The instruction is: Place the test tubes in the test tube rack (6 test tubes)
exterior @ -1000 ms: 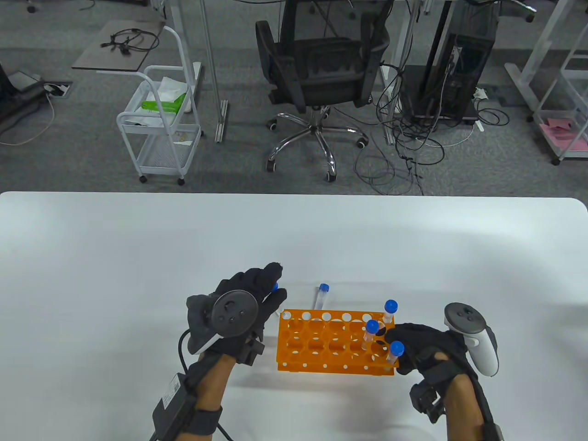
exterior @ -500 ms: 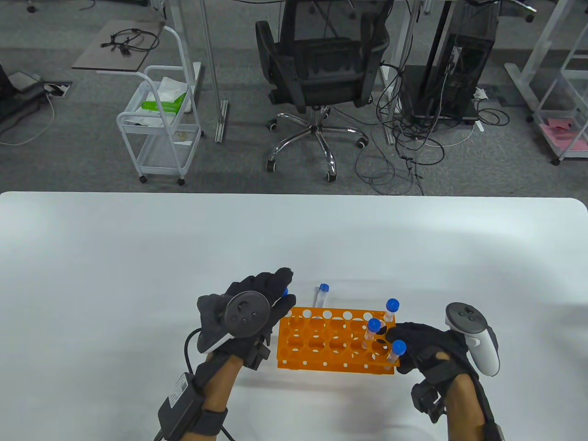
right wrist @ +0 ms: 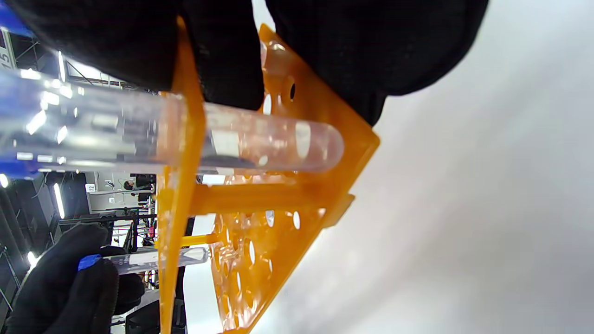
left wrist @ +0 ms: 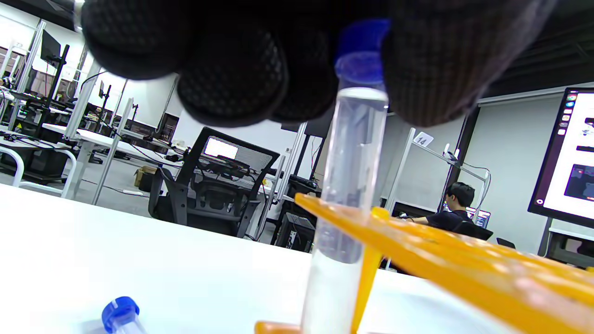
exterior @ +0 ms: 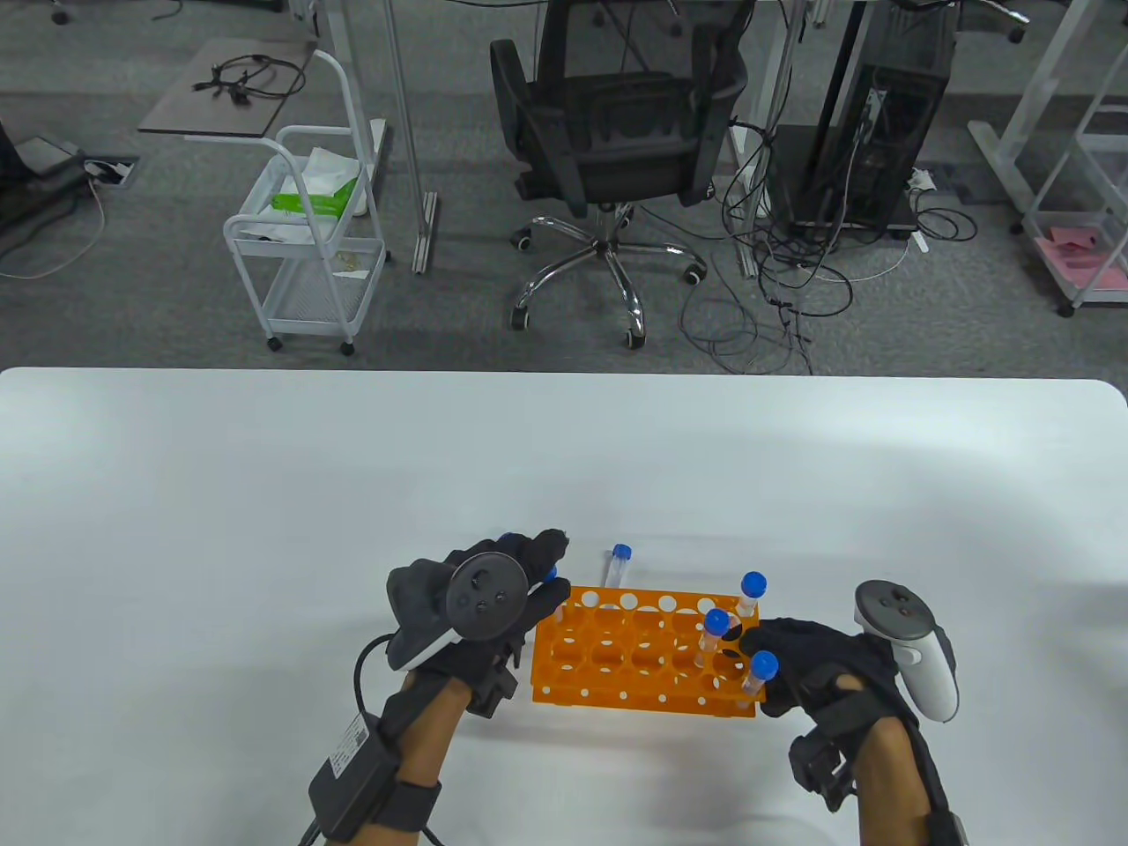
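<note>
The orange rack (exterior: 634, 656) stands near the table's front edge. Three blue-capped tubes (exterior: 716, 627) stand in its right end. My left hand (exterior: 548, 577) pinches a fourth tube (left wrist: 352, 176) by its cap, upright, its lower part through the far-left corner hole of the rack (left wrist: 441, 250). My right hand (exterior: 775, 652) grips the rack's right end, fingers (right wrist: 222, 55) on the top plate beside a seated tube (right wrist: 241, 139). One loose tube (exterior: 617, 568) lies behind the rack. Another (left wrist: 119, 316) lies left of the held one, mostly hidden by my left hand in the table view.
The white table (exterior: 264, 493) stretches wide to the left, right and far side of the rack. Beyond its far edge are an office chair (exterior: 617, 132) and a white cart (exterior: 308, 238) on the floor.
My left hand has moved right to the rack's far-left corner with the tube and brought it upright into the corner hole. The right hand and rack have stayed put.
</note>
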A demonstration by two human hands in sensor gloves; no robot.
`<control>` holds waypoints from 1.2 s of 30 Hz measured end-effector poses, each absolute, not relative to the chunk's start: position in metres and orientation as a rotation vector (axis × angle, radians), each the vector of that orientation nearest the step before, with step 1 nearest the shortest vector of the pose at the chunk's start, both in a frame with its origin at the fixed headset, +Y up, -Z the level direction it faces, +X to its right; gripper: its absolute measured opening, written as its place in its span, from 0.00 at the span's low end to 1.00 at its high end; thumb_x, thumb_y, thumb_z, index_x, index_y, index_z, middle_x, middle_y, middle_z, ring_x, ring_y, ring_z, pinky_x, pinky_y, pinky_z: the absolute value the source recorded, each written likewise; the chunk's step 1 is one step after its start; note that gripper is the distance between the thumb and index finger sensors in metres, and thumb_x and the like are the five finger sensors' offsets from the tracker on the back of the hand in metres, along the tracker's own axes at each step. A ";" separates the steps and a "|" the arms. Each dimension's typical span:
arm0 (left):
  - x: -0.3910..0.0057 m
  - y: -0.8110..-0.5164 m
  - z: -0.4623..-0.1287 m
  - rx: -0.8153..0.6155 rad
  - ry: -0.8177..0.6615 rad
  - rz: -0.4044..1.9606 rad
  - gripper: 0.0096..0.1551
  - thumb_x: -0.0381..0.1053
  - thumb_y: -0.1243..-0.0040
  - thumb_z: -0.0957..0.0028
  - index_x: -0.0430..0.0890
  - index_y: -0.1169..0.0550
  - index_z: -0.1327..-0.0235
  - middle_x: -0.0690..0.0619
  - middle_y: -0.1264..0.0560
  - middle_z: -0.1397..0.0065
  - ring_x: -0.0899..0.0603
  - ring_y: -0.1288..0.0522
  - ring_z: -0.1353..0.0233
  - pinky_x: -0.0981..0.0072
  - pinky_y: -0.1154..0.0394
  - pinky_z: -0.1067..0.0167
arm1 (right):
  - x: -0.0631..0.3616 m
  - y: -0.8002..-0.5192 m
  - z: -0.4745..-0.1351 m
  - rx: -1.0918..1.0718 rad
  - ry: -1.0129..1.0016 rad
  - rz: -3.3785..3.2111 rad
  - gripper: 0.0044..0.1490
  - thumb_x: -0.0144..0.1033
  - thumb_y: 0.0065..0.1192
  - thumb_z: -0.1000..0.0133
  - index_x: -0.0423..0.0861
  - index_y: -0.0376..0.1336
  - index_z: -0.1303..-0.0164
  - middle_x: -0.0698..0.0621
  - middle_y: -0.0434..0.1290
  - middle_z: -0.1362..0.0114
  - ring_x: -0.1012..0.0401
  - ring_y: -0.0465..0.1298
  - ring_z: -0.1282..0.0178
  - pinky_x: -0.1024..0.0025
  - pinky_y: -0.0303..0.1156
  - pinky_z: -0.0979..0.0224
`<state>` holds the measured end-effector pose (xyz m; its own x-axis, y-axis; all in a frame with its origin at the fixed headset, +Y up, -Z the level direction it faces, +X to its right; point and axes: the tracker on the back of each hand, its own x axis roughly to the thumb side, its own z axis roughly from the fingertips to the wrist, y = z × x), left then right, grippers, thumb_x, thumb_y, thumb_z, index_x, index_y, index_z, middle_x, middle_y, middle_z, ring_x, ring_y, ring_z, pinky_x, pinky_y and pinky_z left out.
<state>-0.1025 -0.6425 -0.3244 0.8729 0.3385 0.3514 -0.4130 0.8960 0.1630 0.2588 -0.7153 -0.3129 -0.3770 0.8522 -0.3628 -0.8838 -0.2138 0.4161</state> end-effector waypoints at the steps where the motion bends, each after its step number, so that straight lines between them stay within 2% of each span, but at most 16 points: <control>1: -0.102 -0.643 -0.324 0.235 -0.321 0.396 0.30 0.60 0.30 0.59 0.55 0.20 0.41 0.50 0.15 0.46 0.46 0.15 0.55 0.52 0.20 0.55 | 0.259 -0.715 -0.313 -0.063 0.678 1.837 0.32 0.59 0.65 0.46 0.50 0.71 0.39 0.40 0.68 0.22 0.48 0.82 0.41 0.49 0.77 0.41; 11: -0.102 -0.644 -0.325 0.192 -0.325 0.432 0.33 0.63 0.33 0.59 0.54 0.22 0.39 0.49 0.16 0.44 0.44 0.16 0.52 0.50 0.21 0.52 | 0.259 -0.716 -0.313 -0.061 0.676 1.844 0.32 0.59 0.65 0.46 0.50 0.71 0.39 0.40 0.68 0.22 0.48 0.83 0.41 0.49 0.77 0.41; 16: -0.117 -0.640 -0.327 0.192 -0.269 0.550 0.38 0.70 0.43 0.58 0.53 0.24 0.35 0.47 0.19 0.37 0.42 0.17 0.46 0.47 0.22 0.50 | 0.259 -0.716 -0.313 -0.063 0.675 1.842 0.32 0.59 0.64 0.46 0.49 0.71 0.39 0.40 0.68 0.23 0.48 0.83 0.41 0.49 0.77 0.41; 20: -0.134 -0.640 -0.336 0.176 -0.209 0.662 0.39 0.70 0.45 0.57 0.52 0.25 0.34 0.45 0.21 0.33 0.40 0.18 0.41 0.46 0.22 0.47 | 0.260 -0.718 -0.314 -0.073 0.688 1.839 0.32 0.59 0.64 0.46 0.49 0.71 0.38 0.40 0.68 0.22 0.48 0.83 0.41 0.49 0.77 0.41; 24: -0.146 -0.657 -0.353 0.143 -0.057 0.686 0.37 0.68 0.45 0.54 0.49 0.22 0.37 0.43 0.19 0.35 0.39 0.16 0.43 0.48 0.19 0.50 | 0.265 -0.719 -0.313 -0.091 0.673 1.832 0.32 0.59 0.64 0.46 0.50 0.71 0.39 0.40 0.68 0.23 0.48 0.83 0.41 0.49 0.77 0.41; 28: -0.156 -0.683 -0.378 0.101 0.160 0.640 0.35 0.66 0.42 0.53 0.49 0.21 0.38 0.43 0.18 0.36 0.40 0.15 0.44 0.50 0.18 0.52 | 0.270 -0.717 -0.310 -0.101 0.650 1.821 0.32 0.59 0.64 0.46 0.49 0.71 0.39 0.40 0.68 0.23 0.48 0.83 0.41 0.49 0.78 0.41; 30: -0.157 -0.696 -0.390 0.062 0.236 0.606 0.36 0.66 0.40 0.53 0.55 0.28 0.31 0.43 0.23 0.30 0.41 0.14 0.47 0.52 0.17 0.54 | 0.272 -0.717 -0.310 -0.103 0.646 1.815 0.32 0.59 0.64 0.45 0.49 0.71 0.38 0.40 0.68 0.23 0.48 0.83 0.41 0.49 0.78 0.41; 33: -0.154 -0.716 -0.411 -0.035 0.329 0.552 0.38 0.66 0.38 0.54 0.61 0.32 0.29 0.42 0.31 0.26 0.42 0.16 0.49 0.55 0.18 0.57 | 0.274 -0.716 -0.311 -0.104 0.642 1.813 0.32 0.59 0.64 0.45 0.49 0.71 0.38 0.40 0.68 0.23 0.48 0.83 0.41 0.49 0.78 0.42; 36: -0.149 -0.730 -0.429 -0.149 0.379 0.491 0.38 0.67 0.38 0.55 0.62 0.32 0.29 0.43 0.32 0.25 0.43 0.18 0.48 0.56 0.20 0.56 | 0.278 -0.716 -0.311 -0.120 0.632 1.810 0.32 0.59 0.64 0.45 0.49 0.71 0.38 0.40 0.68 0.23 0.48 0.83 0.41 0.49 0.78 0.42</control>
